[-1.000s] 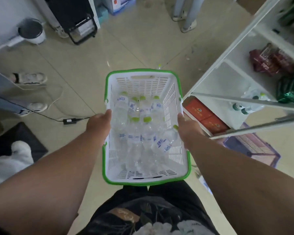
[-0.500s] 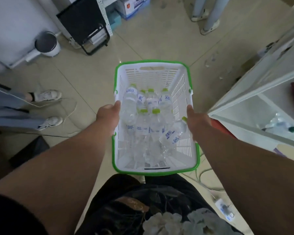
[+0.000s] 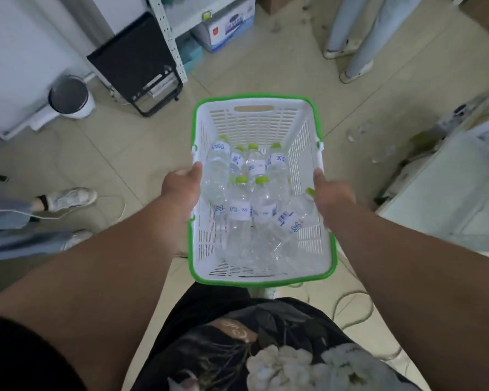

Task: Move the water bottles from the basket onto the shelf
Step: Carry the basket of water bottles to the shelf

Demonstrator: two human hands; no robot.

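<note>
A white plastic basket (image 3: 254,122) with a green rim hangs in front of me above the floor. Several clear water bottles (image 3: 239,218) with green caps and blue-and-white labels lie inside it. My left hand (image 3: 180,193) grips the basket's left rim, thumb over the edge. On the opposite rim, my right hand (image 3: 332,197) grips in the same way. The white shelf (image 3: 446,193) shows blurred at the right edge.
A person's legs and shoes (image 3: 350,49) stand at the top right. Another person's feet (image 3: 65,197) are at the left. A black stand (image 3: 137,63), a small round bin (image 3: 68,95) and a carton (image 3: 229,26) sit at the back. Cables (image 3: 350,306) lie on the floor.
The view has swung left, so the shelf slid from the middle right to the right edge. Both hands keep their hold on the basket, which stays in front of me.
</note>
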